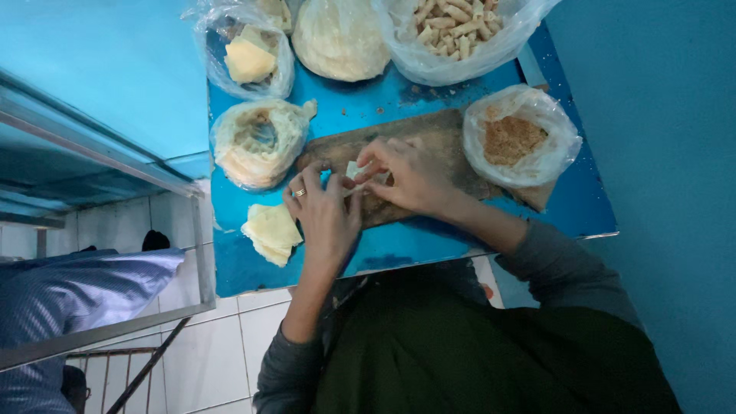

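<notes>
My left hand (326, 211), with a ring on one finger, and my right hand (406, 176) meet over a brown wooden board (437, 138) on a blue table (383, 103). Between their fingertips they pinch a small pale dough wrapper (356, 170), folding it. A stack of pale square wrappers (271, 232) lies just left of my left hand. A clear bag of brown crumbly filling (517, 138) sits open just right of my right hand.
A plastic-wrapped ring of pale dough (257, 142) lies left of the board. At the far edge sit a bag with yellow blocks (249, 57), a round pale dough pile (340, 38) and a bag of rolled pieces (456, 27). White tiled floor (230, 345) and a metal rail (100, 330) lie left.
</notes>
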